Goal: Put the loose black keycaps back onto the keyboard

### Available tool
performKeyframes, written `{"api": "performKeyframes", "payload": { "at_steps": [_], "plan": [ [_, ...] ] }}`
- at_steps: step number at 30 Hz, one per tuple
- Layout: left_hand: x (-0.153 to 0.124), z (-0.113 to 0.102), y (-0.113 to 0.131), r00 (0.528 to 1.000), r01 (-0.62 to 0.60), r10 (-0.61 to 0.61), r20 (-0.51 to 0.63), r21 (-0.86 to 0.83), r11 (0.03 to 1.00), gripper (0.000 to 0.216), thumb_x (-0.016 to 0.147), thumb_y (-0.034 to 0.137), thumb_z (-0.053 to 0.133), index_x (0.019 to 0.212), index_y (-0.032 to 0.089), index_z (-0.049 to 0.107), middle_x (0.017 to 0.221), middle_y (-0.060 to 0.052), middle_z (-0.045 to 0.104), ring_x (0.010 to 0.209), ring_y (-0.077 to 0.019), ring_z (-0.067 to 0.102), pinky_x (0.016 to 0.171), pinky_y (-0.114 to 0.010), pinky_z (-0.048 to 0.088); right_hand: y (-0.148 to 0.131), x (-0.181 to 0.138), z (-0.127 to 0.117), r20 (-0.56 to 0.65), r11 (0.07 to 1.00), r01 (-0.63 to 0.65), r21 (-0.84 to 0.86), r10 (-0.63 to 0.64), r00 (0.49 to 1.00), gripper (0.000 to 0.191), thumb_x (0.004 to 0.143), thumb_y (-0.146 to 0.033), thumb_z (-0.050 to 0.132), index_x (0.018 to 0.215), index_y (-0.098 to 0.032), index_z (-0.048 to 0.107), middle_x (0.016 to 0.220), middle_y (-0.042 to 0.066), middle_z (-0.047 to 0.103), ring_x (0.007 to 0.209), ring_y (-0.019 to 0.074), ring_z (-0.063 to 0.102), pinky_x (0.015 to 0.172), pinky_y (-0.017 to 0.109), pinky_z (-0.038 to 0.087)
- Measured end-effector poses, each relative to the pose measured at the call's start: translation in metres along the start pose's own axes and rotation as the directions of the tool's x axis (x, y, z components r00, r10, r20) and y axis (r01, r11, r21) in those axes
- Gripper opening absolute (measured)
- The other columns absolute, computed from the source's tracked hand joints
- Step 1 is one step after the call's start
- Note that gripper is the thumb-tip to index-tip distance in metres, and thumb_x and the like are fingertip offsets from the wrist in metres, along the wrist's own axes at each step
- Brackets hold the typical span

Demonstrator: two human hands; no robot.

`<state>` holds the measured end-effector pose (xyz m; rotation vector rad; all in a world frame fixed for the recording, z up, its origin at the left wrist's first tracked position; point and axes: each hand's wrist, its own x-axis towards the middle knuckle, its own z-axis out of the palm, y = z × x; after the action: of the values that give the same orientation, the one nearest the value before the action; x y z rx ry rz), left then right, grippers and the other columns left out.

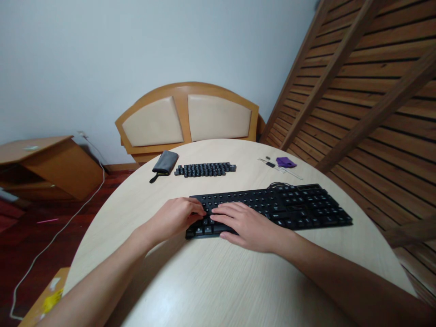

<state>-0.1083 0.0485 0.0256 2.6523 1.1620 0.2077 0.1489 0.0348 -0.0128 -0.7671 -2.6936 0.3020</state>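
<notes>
A black keyboard (296, 210) lies across the table in front of me, with keycaps on its right side and bottom-left corner and bare key posts over much of its upper left. My left hand (177, 217) is at its left end, fingers bent together with the tips down at the keys. Whatever is in that pinch is hidden. My right hand (243, 225) rests over the left-middle keys, palm down, fingers stretched out and the thumb near the front edge. Beyond the keyboard, loose black keycaps (206, 170) stand in several neat rows.
The round pale wooden table (211, 290) carries a grey pouch (166, 162) at back left. At back right lie a purple cloth (285, 162) and a thin white stick-like tool (289, 172). Behind stands a headboard (218, 117); a slatted wooden panel (361, 91) leans at right.
</notes>
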Motion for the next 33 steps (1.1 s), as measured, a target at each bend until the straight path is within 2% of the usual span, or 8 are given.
{"api": "performKeyframes", "payload": {
  "at_steps": [4,9,12,16,23,29,33],
  "plan": [
    [-0.001,0.001,-0.005,1.0,0.013,-0.012,0.001,-0.037,0.999,0.024,0.092,0.017,0.055,0.102,0.023,0.077,0.106,-0.004,0.076,0.093,-0.0208,0.07,0.078,-0.029,0.05,0.0,0.0,-0.001,0.002,1.0,0.003,0.003,-0.003,1.0,0.042,0.099,-0.036,0.055,0.138,-0.021,0.057,0.142,0.009,0.058,0.132,0.0236,0.049,0.112,0.044,0.037],
    [0.001,0.001,-0.006,0.989,0.147,-0.148,-0.004,-0.069,0.987,0.019,0.087,0.024,0.064,0.101,0.023,0.077,0.088,-0.004,0.077,0.07,-0.0177,0.068,0.064,-0.026,0.046,-0.004,0.002,0.0,-0.007,1.0,-0.011,-0.012,0.011,1.0,0.045,0.097,-0.034,0.056,0.141,-0.023,0.053,0.141,0.008,0.058,0.129,0.0241,0.05,0.11,0.044,0.039],
    [0.001,-0.001,-0.004,0.984,0.176,-0.177,-0.011,-0.091,0.98,0.017,0.087,0.028,0.066,0.097,0.022,0.077,0.082,-0.004,0.077,0.064,-0.0163,0.066,0.059,-0.025,0.043,-0.013,0.005,0.002,-0.022,0.998,-0.054,-0.043,0.053,0.998,0.053,0.095,-0.035,0.058,0.145,-0.026,0.048,0.138,0.009,0.058,0.125,0.0263,0.05,0.106,0.046,0.04],
    [0.0,-0.002,-0.005,0.98,0.199,-0.201,0.0,-0.139,0.97,0.019,0.088,0.034,0.065,0.095,0.021,0.077,0.082,-0.004,0.076,0.064,-0.0161,0.065,0.059,-0.024,0.043,-0.022,0.009,0.005,-0.016,0.99,-0.097,-0.102,0.096,0.995,0.06,0.093,-0.042,0.061,0.148,-0.028,0.044,0.137,0.011,0.055,0.124,0.0306,0.048,0.106,0.05,0.039],
    [0.002,0.0,-0.015,0.973,0.228,-0.211,0.092,-0.261,0.938,0.021,0.086,0.032,0.064,0.099,0.02,0.077,0.084,-0.004,0.077,0.066,-0.0154,0.064,0.061,-0.024,0.044,-0.024,0.011,0.006,-0.01,0.987,-0.121,-0.105,0.12,0.993,0.055,0.094,-0.042,0.059,0.146,-0.027,0.047,0.136,0.012,0.054,0.124,0.0309,0.046,0.106,0.051,0.038],
    [0.002,0.001,-0.016,0.971,0.239,-0.224,0.088,-0.265,0.934,0.022,0.086,0.033,0.064,0.097,0.019,0.077,0.082,-0.004,0.076,0.063,-0.0147,0.062,0.059,-0.024,0.043,-0.025,0.012,0.007,-0.037,0.985,-0.136,-0.109,0.132,0.991,0.055,0.092,-0.04,0.06,0.144,-0.028,0.049,0.135,0.012,0.054,0.123,0.0314,0.047,0.105,0.05,0.039],
    [0.001,0.005,-0.02,0.973,0.231,-0.217,0.08,-0.303,0.924,0.02,0.086,0.032,0.065,0.095,0.018,0.076,0.083,-0.004,0.076,0.066,-0.0151,0.064,0.061,-0.024,0.044,-0.025,0.012,0.008,-0.036,0.98,-0.152,-0.128,0.148,0.988,0.058,0.09,-0.041,0.062,0.145,-0.03,0.048,0.145,0.013,0.047,0.125,0.0331,0.046,0.104,0.052,0.04]
  ]
}}
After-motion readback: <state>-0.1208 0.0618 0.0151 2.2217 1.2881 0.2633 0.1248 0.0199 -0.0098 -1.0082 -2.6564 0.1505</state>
